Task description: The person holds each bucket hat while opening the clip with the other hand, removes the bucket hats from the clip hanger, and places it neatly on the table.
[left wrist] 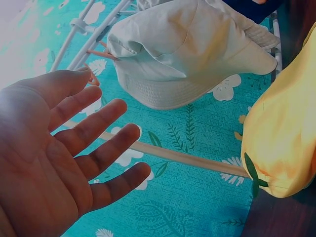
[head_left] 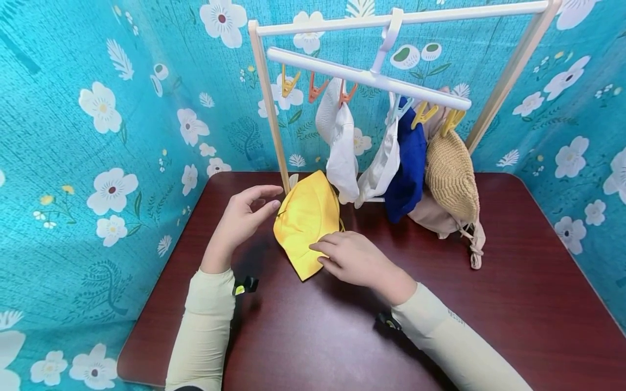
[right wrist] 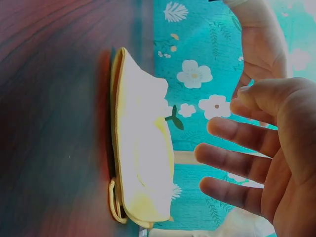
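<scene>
The left hand (head_left: 239, 225), its fingers released and loosely bent, hangs just left of the yellow hat (head_left: 307, 217), which lies on the bench (head_left: 303, 336) beside the rack's left post (head_left: 274, 114). The right hand (head_left: 357, 259), fingers also released, hovers by the hat's near right edge. Good handling probably means taking opposite edges evenly, keeping the soft brim unfolded, and staying clear of the white hat (head_left: 342, 157) hanging far right.

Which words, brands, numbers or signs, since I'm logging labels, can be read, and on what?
No text is legible.
Right sleeve: dark lettering near the cuff, too small and blurred to read.
Left wrist device: yellow-green patch, too small to tell whether it bears text.
</scene>
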### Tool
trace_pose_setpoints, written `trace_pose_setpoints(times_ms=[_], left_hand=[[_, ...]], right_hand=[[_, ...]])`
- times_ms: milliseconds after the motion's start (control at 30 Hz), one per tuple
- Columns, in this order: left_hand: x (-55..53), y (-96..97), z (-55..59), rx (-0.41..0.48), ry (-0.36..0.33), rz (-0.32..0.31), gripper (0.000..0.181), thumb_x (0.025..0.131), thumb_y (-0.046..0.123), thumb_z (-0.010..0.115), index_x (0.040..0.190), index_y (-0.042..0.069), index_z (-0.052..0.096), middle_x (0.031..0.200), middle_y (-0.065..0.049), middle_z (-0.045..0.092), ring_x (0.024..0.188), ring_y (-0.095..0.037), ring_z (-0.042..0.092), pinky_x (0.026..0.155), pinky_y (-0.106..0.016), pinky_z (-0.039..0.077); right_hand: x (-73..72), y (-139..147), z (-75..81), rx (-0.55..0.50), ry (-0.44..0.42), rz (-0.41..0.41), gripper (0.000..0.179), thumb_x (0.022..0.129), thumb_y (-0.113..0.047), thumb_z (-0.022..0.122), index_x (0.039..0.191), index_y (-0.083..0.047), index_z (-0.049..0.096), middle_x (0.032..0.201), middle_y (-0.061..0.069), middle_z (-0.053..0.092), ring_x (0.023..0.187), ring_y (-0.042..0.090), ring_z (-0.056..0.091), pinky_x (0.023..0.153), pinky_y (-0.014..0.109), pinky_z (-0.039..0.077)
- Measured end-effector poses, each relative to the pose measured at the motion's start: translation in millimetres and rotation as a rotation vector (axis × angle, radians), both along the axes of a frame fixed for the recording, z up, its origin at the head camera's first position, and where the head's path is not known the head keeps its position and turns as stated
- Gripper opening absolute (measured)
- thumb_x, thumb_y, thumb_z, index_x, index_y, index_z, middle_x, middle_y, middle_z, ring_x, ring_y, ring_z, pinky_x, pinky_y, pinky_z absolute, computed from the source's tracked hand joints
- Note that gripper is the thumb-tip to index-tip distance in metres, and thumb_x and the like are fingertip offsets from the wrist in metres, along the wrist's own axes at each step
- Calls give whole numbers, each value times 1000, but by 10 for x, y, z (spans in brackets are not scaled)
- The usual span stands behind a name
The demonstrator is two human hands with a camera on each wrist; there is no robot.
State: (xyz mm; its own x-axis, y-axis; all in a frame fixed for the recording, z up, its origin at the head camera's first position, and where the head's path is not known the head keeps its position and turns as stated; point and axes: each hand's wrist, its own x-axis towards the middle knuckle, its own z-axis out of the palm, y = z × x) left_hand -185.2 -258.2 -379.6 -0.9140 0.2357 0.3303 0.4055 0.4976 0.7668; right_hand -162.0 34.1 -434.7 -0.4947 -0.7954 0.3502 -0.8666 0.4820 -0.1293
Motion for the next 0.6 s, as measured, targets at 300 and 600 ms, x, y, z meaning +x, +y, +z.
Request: trace_pose_setpoints(times_ms=[300,600], left_hand=[[-10,-5,-24,4,3,-7,36,98,28,72,133,20,68,128,-3,69,119,-26,64,101,-50,53],[-6,-7,-11,2,-4,-1,37,99,27,71,135,19,67,130,-5,69,118,-18,63,102,-53,52]], right_hand=[[-18,198,76,-55,27,-27,29,96,-28,69,124,-19,73,112,-4,73,104,15,69,93,37,55],[-75,351,104,-140,72,-40,30,94,-26,72,123,-15,73,113,-1,73,102,16,69,91,37,55]])
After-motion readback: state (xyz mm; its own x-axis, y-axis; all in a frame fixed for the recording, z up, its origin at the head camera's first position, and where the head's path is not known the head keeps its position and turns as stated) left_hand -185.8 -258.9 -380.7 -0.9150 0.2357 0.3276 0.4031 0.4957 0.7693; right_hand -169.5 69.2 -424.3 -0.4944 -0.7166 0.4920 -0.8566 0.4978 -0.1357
